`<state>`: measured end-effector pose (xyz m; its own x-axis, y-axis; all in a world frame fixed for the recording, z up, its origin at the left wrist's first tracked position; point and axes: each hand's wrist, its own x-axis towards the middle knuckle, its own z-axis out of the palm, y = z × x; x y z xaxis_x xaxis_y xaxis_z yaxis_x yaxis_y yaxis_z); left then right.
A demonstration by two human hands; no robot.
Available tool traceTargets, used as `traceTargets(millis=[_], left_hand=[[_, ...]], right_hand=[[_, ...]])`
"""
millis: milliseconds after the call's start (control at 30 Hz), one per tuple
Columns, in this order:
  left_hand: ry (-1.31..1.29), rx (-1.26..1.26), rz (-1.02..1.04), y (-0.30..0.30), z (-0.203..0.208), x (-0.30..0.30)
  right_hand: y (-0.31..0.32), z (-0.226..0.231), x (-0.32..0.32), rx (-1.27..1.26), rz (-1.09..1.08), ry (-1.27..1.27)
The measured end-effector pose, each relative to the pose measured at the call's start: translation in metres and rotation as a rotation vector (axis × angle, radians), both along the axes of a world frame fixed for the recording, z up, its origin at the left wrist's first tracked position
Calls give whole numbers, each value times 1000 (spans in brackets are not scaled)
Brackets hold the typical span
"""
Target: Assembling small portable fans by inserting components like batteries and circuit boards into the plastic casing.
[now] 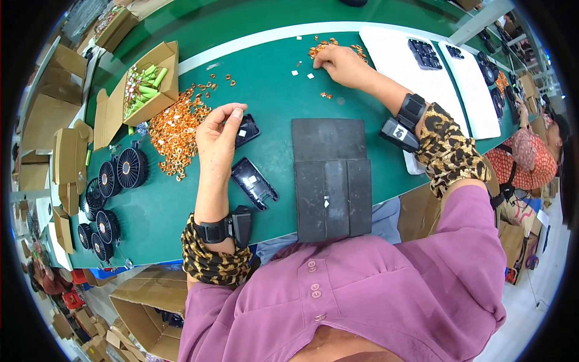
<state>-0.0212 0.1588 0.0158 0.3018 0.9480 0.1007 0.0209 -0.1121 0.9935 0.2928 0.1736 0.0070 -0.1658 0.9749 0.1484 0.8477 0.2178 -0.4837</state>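
My left hand [218, 136] is raised over the green table, thumb and fingertips pressed together; whatever is between them is too small to make out. Just behind and beside it lies a dark plastic shell [249, 131], partly covered by the hand. A second dark shell [253, 184], holding a small white square, lies nearer to me. At the far side, my right hand [345, 66] has its fingers curled down and closed at a small pile of copper-coloured pieces [327, 44]. Its fingertips partly hide what they touch.
A larger heap of copper-coloured rings [175, 130] spreads at left, beside a cardboard box [170, 72] of green cylinders. Round black fan parts [131, 168] stand near the left edge. A black mat [330, 142] lies before me; white foam sheets [386, 66] lie at right. A person [523, 160] sits farther right.
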Motion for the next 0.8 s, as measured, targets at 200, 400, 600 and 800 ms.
traceTargets(millis=[200,400,600,800], left_hand=[[-11,2,-2,0,-1,0],[-7,0,-10,0,-1,-1],[1,-13,-14,1,-1,1],[44,-15,-30,2,-3,-3]], right_hand=[[0,4,3,106,-121,-24],[-6,6,-3,85,-126,-193],[-9,16,1,-145,29,-50],[3,23,21,46,-203,-113]])
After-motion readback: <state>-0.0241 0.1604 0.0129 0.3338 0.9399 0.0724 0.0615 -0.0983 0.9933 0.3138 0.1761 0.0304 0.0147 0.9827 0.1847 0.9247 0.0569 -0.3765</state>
